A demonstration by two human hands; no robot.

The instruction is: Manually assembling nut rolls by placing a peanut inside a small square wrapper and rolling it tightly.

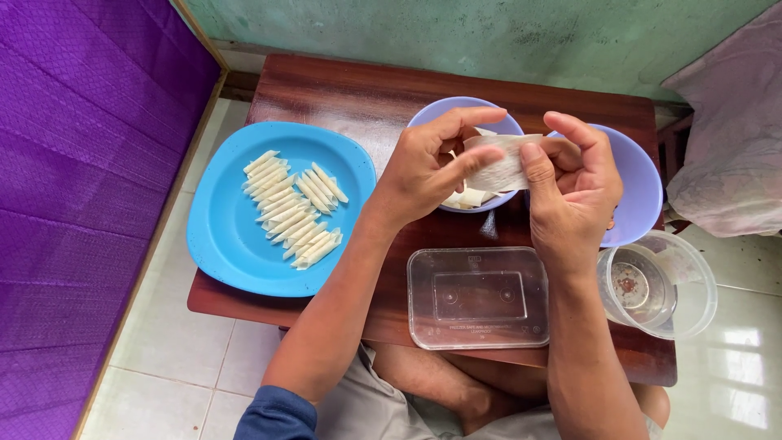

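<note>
Your left hand (423,175) and right hand (574,191) both pinch one thin pale wrapper sheet (501,167), held above the lavender bowl (444,114) where more sheets lie. On the blue plate (220,244) to your left, about two dozen finished rolls (293,208) are stacked; the clear rectangular container (476,297) on the bench (326,90) sits empty, so wrapping looks well underway, not finished

Both forearms rising from bottom centre of frame, converging at upper centre. Left hand (423,175) palm-down, thumb and index extended in pinch. Right hand (574,191) facing it, thumb up, fingers curled. Fingertips nearly meeting.
</note>
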